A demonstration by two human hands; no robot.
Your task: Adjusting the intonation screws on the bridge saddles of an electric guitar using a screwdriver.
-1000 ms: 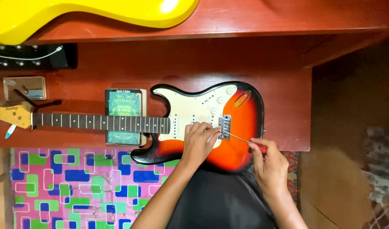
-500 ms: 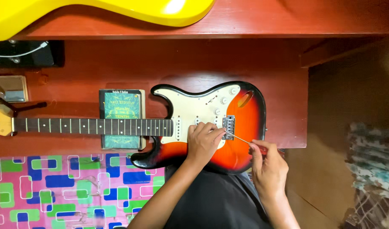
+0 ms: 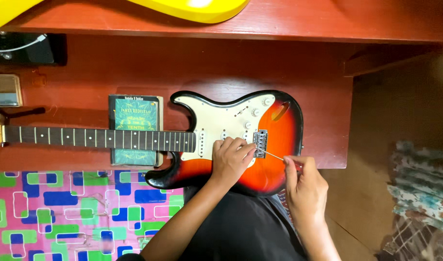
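My bench: red-brown wooden table (image 3: 86,63), raised shelf (image 3: 298,19) along far edge, wooden brace (image 3: 376,63) under its right end. Below left, mat (image 3: 52,212) patterned pink, blue, green. Right of me, brown floor (image 3: 376,193), patterned cloth (image 3: 419,193) at edge. Light even, soft.

Screwdriver (image 3: 274,156) at guitar (image 3: 279,140) bridge (image 3: 260,143)

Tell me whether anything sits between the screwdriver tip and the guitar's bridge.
Nothing visible blocks it. The right hand holds the screwdriver, and its thin shaft runs freely over the guitar body to the bridge. The left hand rests beside the bridge, its fingers close to the shaft but not across it.
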